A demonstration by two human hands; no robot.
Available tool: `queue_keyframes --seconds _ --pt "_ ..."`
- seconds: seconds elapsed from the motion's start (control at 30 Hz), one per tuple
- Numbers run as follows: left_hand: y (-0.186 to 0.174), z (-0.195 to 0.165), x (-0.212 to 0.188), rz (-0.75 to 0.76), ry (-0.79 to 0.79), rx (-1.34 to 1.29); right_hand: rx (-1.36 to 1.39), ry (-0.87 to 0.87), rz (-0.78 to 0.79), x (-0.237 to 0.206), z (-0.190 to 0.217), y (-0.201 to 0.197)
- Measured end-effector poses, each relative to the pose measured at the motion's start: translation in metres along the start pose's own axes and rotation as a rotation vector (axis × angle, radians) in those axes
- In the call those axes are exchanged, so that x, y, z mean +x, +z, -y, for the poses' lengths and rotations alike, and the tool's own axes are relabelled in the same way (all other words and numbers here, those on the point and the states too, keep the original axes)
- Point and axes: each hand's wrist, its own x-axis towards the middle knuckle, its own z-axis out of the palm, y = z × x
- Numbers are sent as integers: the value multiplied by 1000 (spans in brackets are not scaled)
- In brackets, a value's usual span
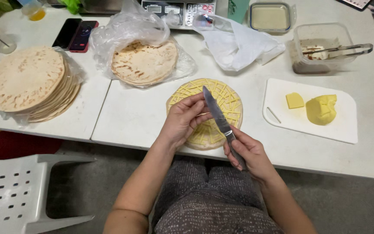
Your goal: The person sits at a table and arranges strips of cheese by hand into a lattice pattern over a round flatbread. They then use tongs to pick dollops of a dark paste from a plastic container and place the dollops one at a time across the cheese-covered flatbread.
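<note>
**Trainee:** Your right hand [248, 152] sits nearest you, just over the desk's [139, 117] front edge, fingers wrapped tight round the handle of the long steel kitchen knife [216, 113]. What is the other hand doing?

**Coach:** Your left hand [182, 120] is curled in from the side, its fingertips [201, 100] pinched onto the flat of the blade near the middle. The knife points up and away from you, tip tilted left, held above the round flatbread covered in thin yellow cheese strips [205, 113] lying on the desk right in front of you.

**Trainee:** How do I handle this well?

**Coach:** As I judge it, keep your fingertips on the flat, never across the edge, and slide towards the tip, away from your gripping hand. Hold your right wrist steady so the blade doesn't twist, and stay over the flatbread so anything stuck to the steel drops onto it.

**Trainee:** And around it?

**Coach:** To your right, a white plastic cutting board [310, 115] carries a lump of yellow cheese [321, 109]. Beyond the flatbread, plain tortillas sit in an open clear bag [144, 61], and a taller stack of tortillas [27, 82] lies far left.
</note>
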Motion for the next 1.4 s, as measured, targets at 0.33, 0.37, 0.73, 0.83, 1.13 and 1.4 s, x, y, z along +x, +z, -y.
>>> queue_keyframes --seconds 0.33,0.37,0.73,0.83,1.13,1.4 --pt "-34 6 11 -100 -57 165 37 140 -79 6 -5 3" --pt "-35 5 11 -134 -63 312 28 136 -101 4 -6 -2" --pt "-28 19 17 -129 235 1554 15 43 -283 -25 2 -40" --pt "-25 20 22 -116 267 1601 19 43 -303 -28 2 -41" --pt "-21 11 18 47 390 1787 9 52 -308 -27 1 -40" --pt "-26 13 14 91 467 1790 23 40 -309 -29 -2 -41"
